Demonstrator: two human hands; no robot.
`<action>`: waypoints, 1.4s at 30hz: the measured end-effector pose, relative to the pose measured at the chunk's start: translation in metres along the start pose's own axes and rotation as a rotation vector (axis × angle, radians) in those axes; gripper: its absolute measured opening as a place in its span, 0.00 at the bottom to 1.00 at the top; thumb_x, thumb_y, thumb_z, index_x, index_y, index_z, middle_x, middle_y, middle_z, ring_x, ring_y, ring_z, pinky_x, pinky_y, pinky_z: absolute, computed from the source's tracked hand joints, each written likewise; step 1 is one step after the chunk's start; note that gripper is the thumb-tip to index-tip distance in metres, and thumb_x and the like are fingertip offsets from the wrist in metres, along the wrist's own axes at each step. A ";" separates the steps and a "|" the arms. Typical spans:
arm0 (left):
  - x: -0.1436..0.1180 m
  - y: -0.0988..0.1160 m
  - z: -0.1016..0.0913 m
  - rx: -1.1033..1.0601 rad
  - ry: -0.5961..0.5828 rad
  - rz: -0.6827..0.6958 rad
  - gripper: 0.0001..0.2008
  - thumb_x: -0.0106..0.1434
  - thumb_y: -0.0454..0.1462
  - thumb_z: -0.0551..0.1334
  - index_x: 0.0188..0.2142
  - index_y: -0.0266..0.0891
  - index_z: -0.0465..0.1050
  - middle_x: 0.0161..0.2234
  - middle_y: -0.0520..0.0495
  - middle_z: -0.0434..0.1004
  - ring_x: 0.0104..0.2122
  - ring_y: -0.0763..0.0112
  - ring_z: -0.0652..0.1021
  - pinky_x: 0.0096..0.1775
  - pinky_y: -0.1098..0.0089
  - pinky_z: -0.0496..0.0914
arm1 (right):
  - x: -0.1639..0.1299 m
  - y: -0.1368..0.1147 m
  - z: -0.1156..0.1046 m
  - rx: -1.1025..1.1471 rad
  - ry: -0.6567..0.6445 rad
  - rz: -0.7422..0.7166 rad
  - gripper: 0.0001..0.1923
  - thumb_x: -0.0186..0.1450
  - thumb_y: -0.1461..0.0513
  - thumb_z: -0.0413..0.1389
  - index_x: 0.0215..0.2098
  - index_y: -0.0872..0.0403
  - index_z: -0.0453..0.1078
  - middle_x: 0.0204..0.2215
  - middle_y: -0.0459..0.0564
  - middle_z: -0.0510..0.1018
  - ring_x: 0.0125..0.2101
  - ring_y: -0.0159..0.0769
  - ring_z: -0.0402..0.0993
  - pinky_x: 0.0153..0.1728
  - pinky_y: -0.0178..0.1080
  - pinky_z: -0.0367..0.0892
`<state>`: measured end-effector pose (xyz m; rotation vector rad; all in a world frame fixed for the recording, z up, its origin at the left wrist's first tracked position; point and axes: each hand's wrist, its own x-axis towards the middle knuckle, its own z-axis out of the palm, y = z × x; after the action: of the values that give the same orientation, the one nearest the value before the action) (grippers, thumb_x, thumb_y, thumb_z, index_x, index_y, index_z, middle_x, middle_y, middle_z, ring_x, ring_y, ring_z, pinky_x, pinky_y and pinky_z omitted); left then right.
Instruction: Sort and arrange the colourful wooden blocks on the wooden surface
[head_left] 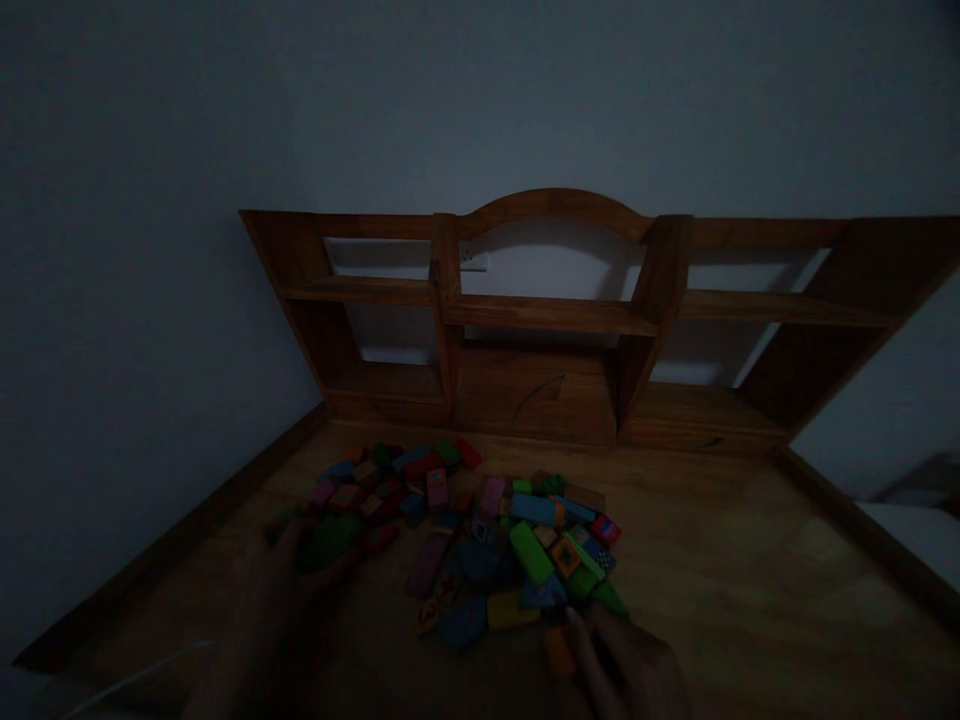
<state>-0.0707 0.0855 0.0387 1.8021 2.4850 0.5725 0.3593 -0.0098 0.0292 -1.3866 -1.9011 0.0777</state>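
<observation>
The scene is very dark. A heap of several coloured wooden blocks (pixel 480 540) lies on the wooden desk (pixel 735 570). My left hand (pixel 262 610) reaches into the left side of the heap, its fingers around a green block (pixel 330 540). At the heap's near edge my right hand (pixel 630 665) has its fingertips on an orange block (pixel 557 652), close to a yellow block (pixel 511 608) and a long green block (pixel 530 551).
A wooden shelf unit (pixel 555 315) with open compartments stands at the back of the desk against a pale wall. Raised wooden rails run along the desk's left and right sides. A white surface (pixel 915 535) lies beyond the right rail.
</observation>
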 end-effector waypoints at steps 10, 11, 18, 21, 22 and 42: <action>-0.052 0.100 -0.014 -0.186 -0.006 0.327 0.30 0.47 0.55 0.69 0.47 0.46 0.74 0.50 0.41 0.70 0.49 0.45 0.73 0.51 0.47 0.70 | 0.002 -0.003 -0.008 0.018 -0.037 0.009 0.21 0.76 0.55 0.44 0.30 0.51 0.71 0.21 0.47 0.75 0.20 0.32 0.75 0.23 0.31 0.66; -0.058 0.108 -0.007 -0.225 -0.004 0.408 0.29 0.45 0.52 0.71 0.46 0.48 0.74 0.50 0.41 0.70 0.49 0.46 0.73 0.50 0.47 0.71 | 0.001 -0.003 -0.008 0.017 -0.044 0.007 0.20 0.76 0.56 0.44 0.30 0.51 0.71 0.21 0.47 0.75 0.21 0.32 0.75 0.24 0.31 0.67; -0.067 0.123 0.034 -0.327 0.115 0.623 0.27 0.56 0.48 0.70 0.54 0.47 0.71 0.56 0.38 0.65 0.54 0.48 0.70 0.51 0.48 0.72 | -0.001 0.000 -0.011 -0.007 -0.131 -0.021 0.17 0.76 0.59 0.46 0.33 0.52 0.71 0.24 0.47 0.76 0.24 0.33 0.77 0.26 0.31 0.68; -0.066 0.127 0.036 -0.324 0.166 0.616 0.24 0.62 0.45 0.66 0.57 0.48 0.71 0.60 0.39 0.62 0.56 0.48 0.70 0.52 0.47 0.72 | -0.001 -0.001 -0.011 -0.006 -0.104 -0.009 0.16 0.75 0.59 0.47 0.32 0.52 0.70 0.23 0.46 0.75 0.22 0.33 0.76 0.25 0.30 0.67; -0.067 0.129 0.036 -0.319 0.166 0.610 0.24 0.63 0.44 0.66 0.58 0.49 0.71 0.61 0.40 0.60 0.56 0.48 0.69 0.52 0.47 0.72 | -0.001 -0.002 -0.011 -0.003 -0.102 -0.003 0.17 0.75 0.58 0.47 0.31 0.52 0.70 0.23 0.46 0.75 0.22 0.33 0.76 0.25 0.30 0.67; -0.095 0.098 0.026 -0.378 -0.133 0.596 0.18 0.66 0.43 0.64 0.55 0.58 0.75 0.70 0.51 0.48 0.59 0.50 0.70 0.54 0.51 0.73 | -0.001 -0.007 -0.011 0.069 -0.117 0.074 0.17 0.76 0.57 0.47 0.31 0.52 0.68 0.24 0.46 0.75 0.24 0.33 0.76 0.27 0.32 0.67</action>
<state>0.0566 0.0313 0.0255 2.2949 1.5893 0.8338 0.3610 -0.0176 0.0394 -1.4326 -1.9233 0.2638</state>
